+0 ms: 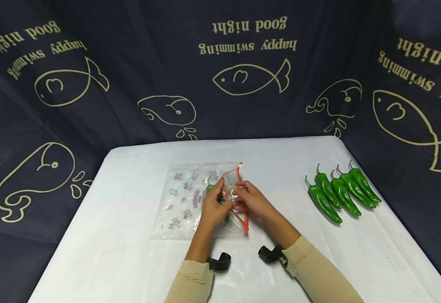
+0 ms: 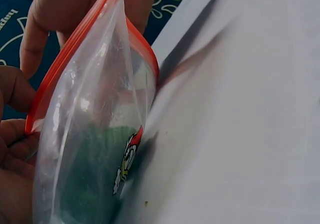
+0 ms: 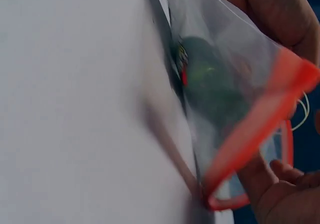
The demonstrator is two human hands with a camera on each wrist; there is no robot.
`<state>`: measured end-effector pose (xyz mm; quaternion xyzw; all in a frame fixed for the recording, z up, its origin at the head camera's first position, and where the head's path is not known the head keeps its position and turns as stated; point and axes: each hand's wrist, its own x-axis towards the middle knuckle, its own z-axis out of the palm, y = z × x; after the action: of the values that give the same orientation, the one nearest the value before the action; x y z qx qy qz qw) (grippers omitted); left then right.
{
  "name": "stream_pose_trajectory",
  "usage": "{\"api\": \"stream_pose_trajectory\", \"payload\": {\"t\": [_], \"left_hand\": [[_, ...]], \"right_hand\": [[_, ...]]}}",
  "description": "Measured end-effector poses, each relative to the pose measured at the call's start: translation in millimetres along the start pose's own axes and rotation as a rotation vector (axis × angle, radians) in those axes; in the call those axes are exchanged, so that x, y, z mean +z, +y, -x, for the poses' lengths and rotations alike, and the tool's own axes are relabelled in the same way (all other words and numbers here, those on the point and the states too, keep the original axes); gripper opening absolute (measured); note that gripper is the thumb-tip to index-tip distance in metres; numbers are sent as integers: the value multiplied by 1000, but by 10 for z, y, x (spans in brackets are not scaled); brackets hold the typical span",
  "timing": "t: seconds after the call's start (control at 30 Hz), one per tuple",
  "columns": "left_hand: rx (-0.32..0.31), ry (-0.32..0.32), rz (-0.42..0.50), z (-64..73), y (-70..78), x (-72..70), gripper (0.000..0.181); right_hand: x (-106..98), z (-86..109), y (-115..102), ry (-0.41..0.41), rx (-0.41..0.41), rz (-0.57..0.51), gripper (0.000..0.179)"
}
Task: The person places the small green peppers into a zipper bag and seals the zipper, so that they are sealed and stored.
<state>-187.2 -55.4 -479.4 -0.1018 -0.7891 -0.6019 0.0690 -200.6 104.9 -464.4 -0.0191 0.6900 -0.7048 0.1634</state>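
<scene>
A clear plastic zip bag point(image 1: 182, 202) with a red zip edge and small cartoon prints lies on the table. Its mouth gapes to the right, and green pepper point(image 1: 209, 188) shows through the plastic; how many peppers are inside I cannot tell. My left hand point(image 1: 215, 210) pinches the red rim between thumb and fingers, as the left wrist view shows. At the mouth, my right hand point(image 1: 256, 203) has its fingers bent loosely beside the red edge point(image 3: 250, 134), with nothing visible in them. Part of that hand is hidden behind the bag in the left wrist view.
Several green peppers point(image 1: 341, 191) lie side by side at the right of the white table point(image 1: 281, 160), stems pointing away. A dark blue curtain point(image 1: 250, 113) with fish and whale drawings hangs behind and at both sides. Black wrist devices point(image 1: 220, 261) sit at the beige sleeves.
</scene>
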Motion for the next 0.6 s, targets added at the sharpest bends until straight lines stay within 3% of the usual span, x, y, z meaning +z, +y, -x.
{"api": "stream_pose_trajectory", "payload": {"t": [0.17, 0.3, 0.43, 0.6], "left_hand": [[0, -2, 15, 3, -28, 14, 75], [10, 9, 38, -6, -50, 24, 72], [23, 5, 54, 10, -26, 23, 68], [21, -18, 86, 78, 225, -44, 66]], "right_hand": [[-201, 68, -42, -6, -170, 223, 45], [-439, 161, -111, 37, -283, 400, 37], [-721, 273, -163, 116, -335, 603, 38], [-1055, 433, -213, 166, -335, 719, 44]]}}
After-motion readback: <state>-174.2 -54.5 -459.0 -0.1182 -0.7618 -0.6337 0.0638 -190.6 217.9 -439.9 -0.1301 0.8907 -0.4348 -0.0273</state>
